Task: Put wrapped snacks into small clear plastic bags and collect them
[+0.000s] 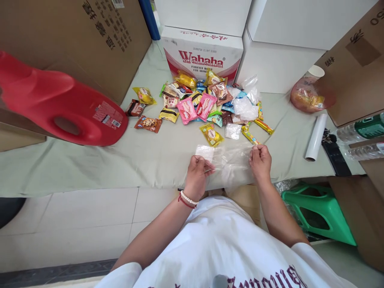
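My left hand (pixel 198 174) and my right hand (pixel 260 161) each pinch one end of a clear plastic bag (pixel 229 158), stretched between them over the near edge of the cloth-covered surface (pixel 120 160). Both hands are closed on the bag. Just beyond the bag lies a heap of wrapped snacks (pixel 204 104): pink wafers, yellow packets, brown biscuit packs. A yellow packet (pixel 211 134) is the nearest one. Small clear bags (pixel 245 107) lie among them.
A red plastic jug (pixel 60 108) lies on its side at left. A Wahaha carton (pixel 201 52) and cardboard boxes stand behind. At right are a white roll (pixel 315 137), a wrapped bowl (pixel 310 97), water bottles (pixel 360 130) and a green stool (pixel 321 210).
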`<state>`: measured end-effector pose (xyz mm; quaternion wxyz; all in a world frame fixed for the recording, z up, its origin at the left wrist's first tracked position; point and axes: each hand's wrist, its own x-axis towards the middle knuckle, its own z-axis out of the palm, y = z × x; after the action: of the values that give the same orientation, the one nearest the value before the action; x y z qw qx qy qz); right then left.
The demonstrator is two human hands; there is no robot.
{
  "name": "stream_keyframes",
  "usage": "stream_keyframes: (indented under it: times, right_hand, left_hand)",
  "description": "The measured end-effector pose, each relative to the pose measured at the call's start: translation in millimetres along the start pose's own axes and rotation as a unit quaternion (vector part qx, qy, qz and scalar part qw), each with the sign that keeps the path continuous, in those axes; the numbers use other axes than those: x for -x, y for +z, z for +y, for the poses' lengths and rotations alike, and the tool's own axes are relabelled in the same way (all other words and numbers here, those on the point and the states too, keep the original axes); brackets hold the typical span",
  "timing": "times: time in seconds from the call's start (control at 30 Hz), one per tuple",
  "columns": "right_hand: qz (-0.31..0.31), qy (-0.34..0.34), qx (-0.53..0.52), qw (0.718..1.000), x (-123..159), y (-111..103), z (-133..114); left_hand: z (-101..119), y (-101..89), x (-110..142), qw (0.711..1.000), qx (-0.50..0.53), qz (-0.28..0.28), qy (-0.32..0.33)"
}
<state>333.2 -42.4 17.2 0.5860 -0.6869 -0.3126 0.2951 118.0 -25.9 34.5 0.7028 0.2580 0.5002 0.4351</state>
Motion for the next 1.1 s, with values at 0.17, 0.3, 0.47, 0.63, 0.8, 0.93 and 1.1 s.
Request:
stream_keyframes:
  times: [0.17,0.3,0.47,0.63,0.8,0.93,1.1]
  right_hand:
    - [-0.053,0.017,0.016,0.998,-13,-24,-12]
    - [-0.131,0.085,0.02,0.988,-39,-34,-23]
    - [-0.072,0.163,-0.059,0.982,-59,-18,-21]
    - [-0.047,0.189,-0.126,0.973,-47,3,-3]
    - [-0.044,0.188,-0.155,0.969,-37,4,6]
    - [-0.031,0.203,-0.183,0.961,-34,-1,4]
    - [-0.055,0.213,-0.205,0.954,-22,3,5]
  left_hand:
    - [12,-31.0,-19,0.979,-0.172,0.063,0.092]
    - [37,-49.9,-36,0.958,-0.278,-0.022,0.072]
    - [54,-37.6,-38,0.978,-0.204,-0.016,-0.028]
    - [15,-10.8,-19,0.982,-0.175,-0.014,-0.062]
    - [-18,5.9,-18,0.986,-0.169,0.004,-0.001]
    - [-18,14.2,-16,0.987,-0.15,-0.011,0.058]
    - [-16,30.9,-19,0.996,-0.072,-0.021,0.038]
